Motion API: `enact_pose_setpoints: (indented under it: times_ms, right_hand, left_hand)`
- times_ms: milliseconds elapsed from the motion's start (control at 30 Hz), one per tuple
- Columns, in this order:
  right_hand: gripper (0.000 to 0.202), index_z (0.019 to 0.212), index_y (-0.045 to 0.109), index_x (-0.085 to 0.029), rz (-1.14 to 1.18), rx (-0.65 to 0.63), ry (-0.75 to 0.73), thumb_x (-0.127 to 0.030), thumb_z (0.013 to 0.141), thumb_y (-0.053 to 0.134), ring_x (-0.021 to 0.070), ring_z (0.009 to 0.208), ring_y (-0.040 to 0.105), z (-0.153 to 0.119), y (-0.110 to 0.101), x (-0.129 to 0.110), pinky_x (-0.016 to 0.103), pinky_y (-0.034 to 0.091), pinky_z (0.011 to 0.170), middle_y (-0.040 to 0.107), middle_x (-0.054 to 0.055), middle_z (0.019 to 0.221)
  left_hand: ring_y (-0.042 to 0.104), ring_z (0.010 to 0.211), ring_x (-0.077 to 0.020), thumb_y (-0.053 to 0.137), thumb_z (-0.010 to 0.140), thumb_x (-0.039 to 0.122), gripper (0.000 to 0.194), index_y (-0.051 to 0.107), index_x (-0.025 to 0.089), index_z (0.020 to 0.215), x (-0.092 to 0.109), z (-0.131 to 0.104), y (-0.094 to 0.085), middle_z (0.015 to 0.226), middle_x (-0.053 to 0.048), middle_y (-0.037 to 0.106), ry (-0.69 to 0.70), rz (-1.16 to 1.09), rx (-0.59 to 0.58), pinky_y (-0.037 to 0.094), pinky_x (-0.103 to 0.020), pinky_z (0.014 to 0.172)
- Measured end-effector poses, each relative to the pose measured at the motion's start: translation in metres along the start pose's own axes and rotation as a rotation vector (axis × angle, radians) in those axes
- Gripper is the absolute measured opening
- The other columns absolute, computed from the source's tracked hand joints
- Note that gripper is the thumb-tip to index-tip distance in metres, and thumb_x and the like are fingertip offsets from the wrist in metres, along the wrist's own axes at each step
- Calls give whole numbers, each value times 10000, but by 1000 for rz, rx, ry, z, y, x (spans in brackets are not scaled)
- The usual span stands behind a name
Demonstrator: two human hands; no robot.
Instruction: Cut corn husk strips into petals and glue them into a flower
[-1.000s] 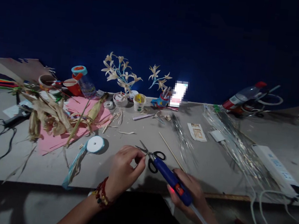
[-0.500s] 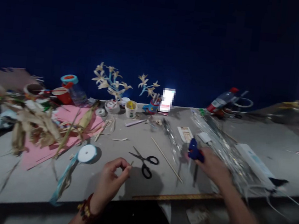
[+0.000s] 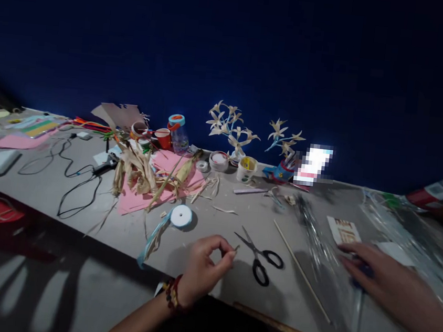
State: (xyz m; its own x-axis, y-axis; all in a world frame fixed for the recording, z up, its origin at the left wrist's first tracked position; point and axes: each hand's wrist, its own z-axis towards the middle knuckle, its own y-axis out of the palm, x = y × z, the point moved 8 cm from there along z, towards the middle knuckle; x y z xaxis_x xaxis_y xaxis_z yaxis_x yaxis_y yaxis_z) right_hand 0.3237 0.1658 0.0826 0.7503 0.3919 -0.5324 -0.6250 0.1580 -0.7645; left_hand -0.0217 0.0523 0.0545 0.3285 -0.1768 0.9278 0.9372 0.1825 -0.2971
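My left hand (image 3: pixel 208 267) is closed in a pinch near the scissors, thumb and forefinger on a small thin greenish-tan piece (image 3: pixel 237 248). Its exact kind is too small to tell. Black-handled scissors (image 3: pixel 262 255) lie with blades apart just right of those fingertips. On the right, my right hand (image 3: pixel 378 275) is blurred, its fingers stretched out above a dark blue glue gun (image 3: pixel 360 278). The hand covers much of the gun. A thin stick (image 3: pixel 301 269) lies between the scissors and my right hand.
A roll of light blue tape (image 3: pixel 181 215) and dried husks (image 3: pixel 137 173) on pink sheets (image 3: pixel 130 204) lie to the left. Husk flowers (image 3: pixel 233 127), a tub (image 3: pixel 247 170) and a lit phone (image 3: pixel 313 165) stand along the wall. Clear plastic wrapping (image 3: pixel 407 243) spreads at right.
The view has swung left, so things appear further right. My right hand's grip on the glue gun has loosened, with the gun now lower beneath the fingers. My left hand keeps its pinch.
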Motion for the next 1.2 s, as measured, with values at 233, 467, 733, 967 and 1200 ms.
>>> enact_pose_setpoints:
  times_ms: [233, 467, 733, 967, 1200]
  right_hand:
    - [164, 944, 702, -184, 107, -444, -600, -254, 968, 556, 178, 799, 671, 39, 177, -190, 289, 520, 733, 727, 53, 867]
    - [110, 939, 740, -172, -10, -584, -920, -148, 857, 670, 239, 1028, 616, 83, 318, -314, 323, 473, 862, 721, 100, 1032]
    - [170, 840, 744, -134, -87, -646, -985, -86, 860, 582, 282, 1052, 589, 86, 370, -326, 371, 463, 863, 724, 138, 1011]
    - [92, 909, 733, -172, 63, -608, -880, -139, 849, 672, 205, 959, 664, 93, 326, -324, 261, 477, 790, 752, 73, 1024]
    - [154, 1007, 720, -200, 475, -294, -537, -187, 920, 593, 159, 807, 725, 62, 169, -238, 253, 538, 750, 786, 30, 930]
  left_hand:
    - [611, 654, -168, 588, 892, 230, 229, 586, 189, 667, 15, -9, -19, 632, -30, 629, 179, -92, 109, 485, -297, 666]
    - [605, 686, -173, 596, 894, 194, 171, 596, 203, 724, 7, -24, -50, 646, -16, 622, 305, -184, 242, 509, -348, 718]
    - [609, 667, -175, 581, 907, 220, 192, 583, 207, 715, -3, -25, -71, 630, -16, 624, 276, -146, 283, 527, -365, 708]
    - [603, 676, -177, 589, 916, 259, 184, 581, 211, 739, -9, -24, -68, 616, -9, 626, 231, -192, 281, 522, -376, 743]
    - [576, 703, -163, 586, 931, 238, 225, 573, 190, 711, -19, -12, -49, 667, -10, 593, 53, -240, 185, 472, -299, 710]
